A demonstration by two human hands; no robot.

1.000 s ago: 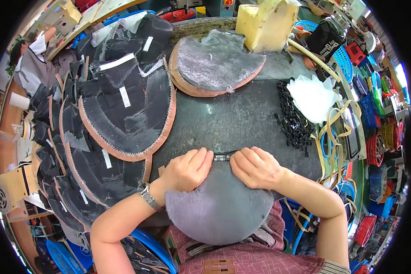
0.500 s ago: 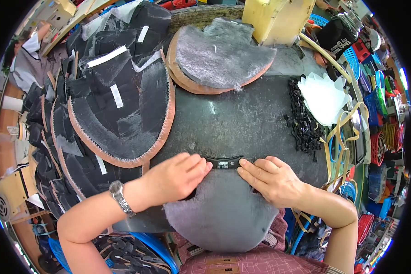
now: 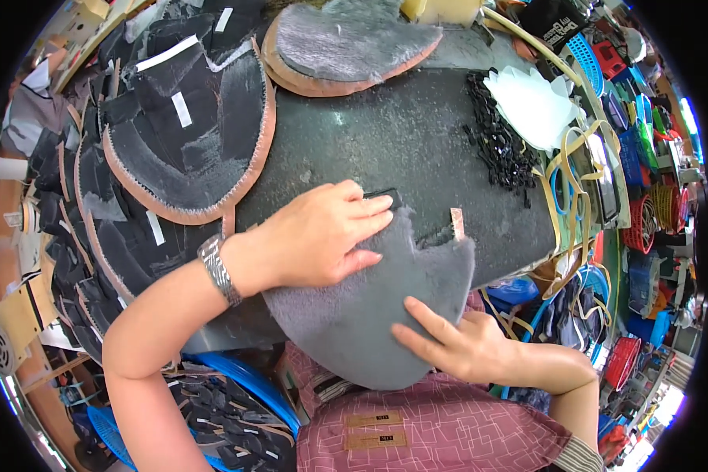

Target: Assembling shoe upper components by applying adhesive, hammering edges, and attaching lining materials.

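A grey, fleece-lined piece point(image 3: 362, 322) with a rounded lower end lies over the table's near edge, partly overhanging it. My left hand point(image 3: 315, 236) reaches across its upper part, fingertips near a short black band point(image 3: 384, 195) at the top edge; the thumb lies on the grey surface. At its lower right, my right hand point(image 3: 464, 346) grips the edge, with two fingers spread on top and the thumb hidden. A small tan tab point(image 3: 457, 223) sticks up at the notch in the piece's right side.
Black pieces with stitched brown rims point(image 3: 189, 149) are piled on the left. A stack of grey fleece pieces point(image 3: 346, 39) lies at the back. On the right are small black strips point(image 3: 503, 149), white sheets point(image 3: 535, 106) and tan bands point(image 3: 562, 189). A blue basket point(image 3: 244, 385) stands below the table.
Both hands have left the black band's ends. The grey piece has turned, its top now under my left hand. My right hand has moved down to its lower right edge. The view has shifted.
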